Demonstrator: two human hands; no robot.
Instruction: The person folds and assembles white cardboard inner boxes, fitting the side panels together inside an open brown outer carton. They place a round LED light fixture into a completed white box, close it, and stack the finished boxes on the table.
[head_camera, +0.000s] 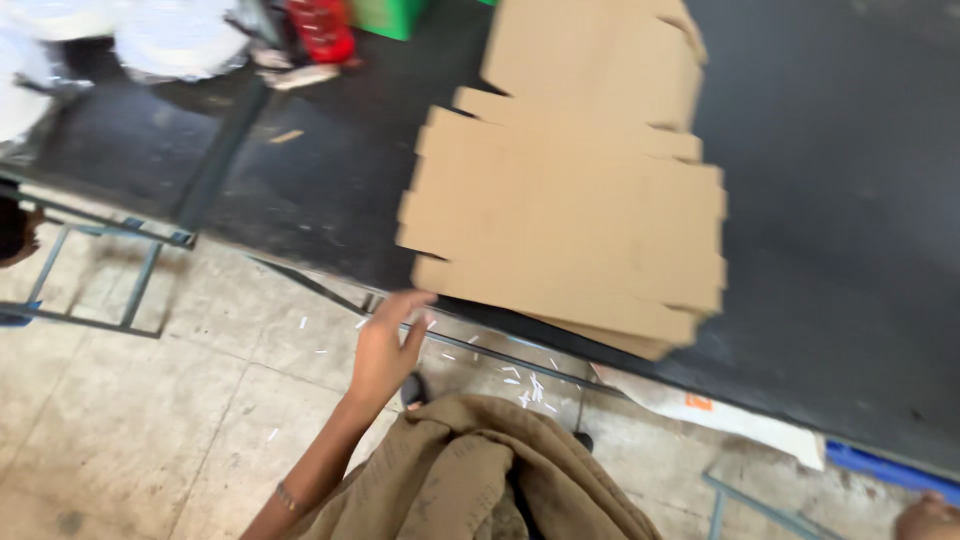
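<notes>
A stack of flat brown cardboard sheets (570, 190) with notched flap edges lies on a black table (830, 200), overhanging its front edge slightly. My left hand (388, 345) reaches up from below, fingers apart, its fingertips at the lower left corner of the cardboard, touching or nearly touching it. It holds nothing. My right hand is out of sight. A brown cloth garment (470, 475) covers my body at the bottom of the view.
White round stacks (180, 38) and a red item (322, 28) sit at the table's far left. Grey metal frame legs (100, 275) stand on the tiled floor, which has small white scraps. Another person's hand (22, 235) shows at the left edge.
</notes>
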